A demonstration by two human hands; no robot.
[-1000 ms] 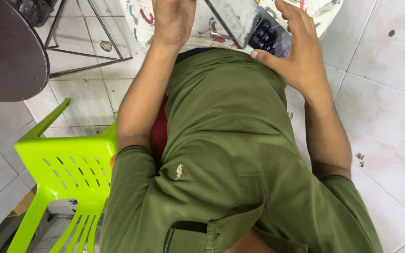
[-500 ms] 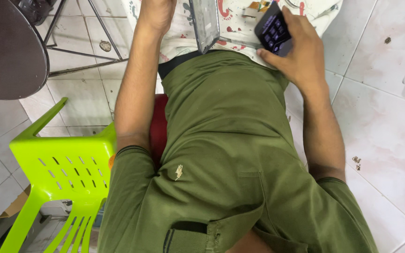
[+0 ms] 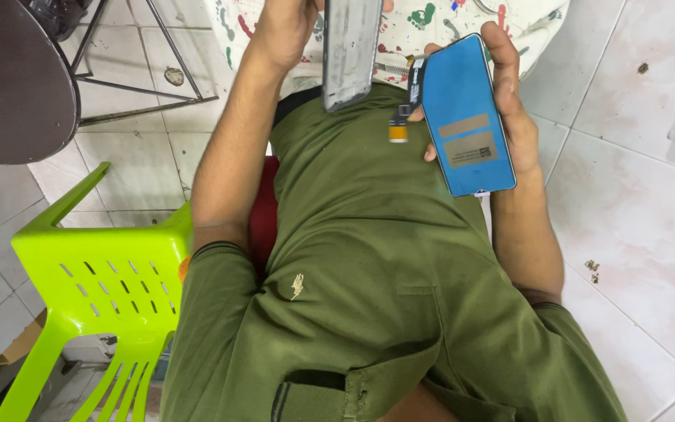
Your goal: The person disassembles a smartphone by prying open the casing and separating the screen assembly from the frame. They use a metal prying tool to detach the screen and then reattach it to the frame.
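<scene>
- While the right hand [image 3: 509, 129] clasps the blue panel [image 3: 466, 117] by its edges, fingers wrapped round its far side and thumb at the near edge, a flex cable [image 3: 400, 125] dangles from the panel's left edge; a snag could tear it.
- Left of the panel, the left hand [image 3: 287, 27] grips the grey frame [image 3: 351, 51] edge-on; how its fingers lie cannot be told.
- Both parts hang over the lap, above the green shirt [image 3: 369, 273]; a slip likely drops them to the tiled floor [image 3: 634, 219].
</scene>
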